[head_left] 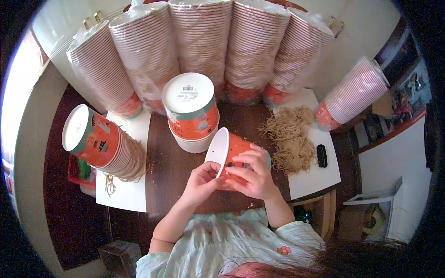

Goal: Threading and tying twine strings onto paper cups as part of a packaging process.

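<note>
Right at the near middle of the dark brown table (162, 171), both hands have hold of an orange paper cup (234, 148) tipped on its side, white bottom facing left. Left hand (201, 183) is curled round the lower rim of the bottom with the fingers pinched shut on it, and the right hand (252, 173) is wrapped over the cup's orange side, fingers bent and pressing on it, thumb tucked under. Just beyond the cup, touching distance, sits a short upside-down stack of cups (192, 111) with a white base on top. Off to the left there's a longer stack lying tilted (99, 143) on a white sheet (123, 194), with a bit of string by it. To the right, a messy heap of tan string (289, 136) sits on another white sheet (315, 178), and a small black thing (321, 155) lies just beside the heap, can't tell what it is. Along the far edge, a whole row of plastic-wrapped cup stacks (201, 41) leans against the wall.
</note>
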`<move>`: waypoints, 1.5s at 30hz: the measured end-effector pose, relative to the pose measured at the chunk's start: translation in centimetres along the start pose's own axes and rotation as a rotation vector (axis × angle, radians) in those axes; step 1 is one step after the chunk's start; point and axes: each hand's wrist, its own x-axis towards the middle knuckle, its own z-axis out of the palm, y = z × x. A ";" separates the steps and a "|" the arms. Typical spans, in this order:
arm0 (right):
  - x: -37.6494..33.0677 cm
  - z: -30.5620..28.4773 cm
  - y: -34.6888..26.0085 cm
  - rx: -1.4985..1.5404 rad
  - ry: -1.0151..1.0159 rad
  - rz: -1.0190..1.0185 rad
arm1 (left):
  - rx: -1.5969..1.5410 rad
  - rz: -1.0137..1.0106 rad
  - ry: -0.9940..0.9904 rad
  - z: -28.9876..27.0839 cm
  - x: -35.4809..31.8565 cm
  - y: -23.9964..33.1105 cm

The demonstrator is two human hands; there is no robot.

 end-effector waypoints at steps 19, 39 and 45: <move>-7.2 -2.1 12.1 0.016 0.154 0.847 | 1.622 0.542 -0.118 1.2 -3.7 -0.6; -11.7 2.3 16.9 -0.703 -0.603 0.903 | 1.490 0.524 0.203 0.9 -1.6 -0.3; -6.7 -0.2 13.2 0.010 -0.182 0.933 | 1.294 0.207 0.429 -4.9 -1.3 -0.1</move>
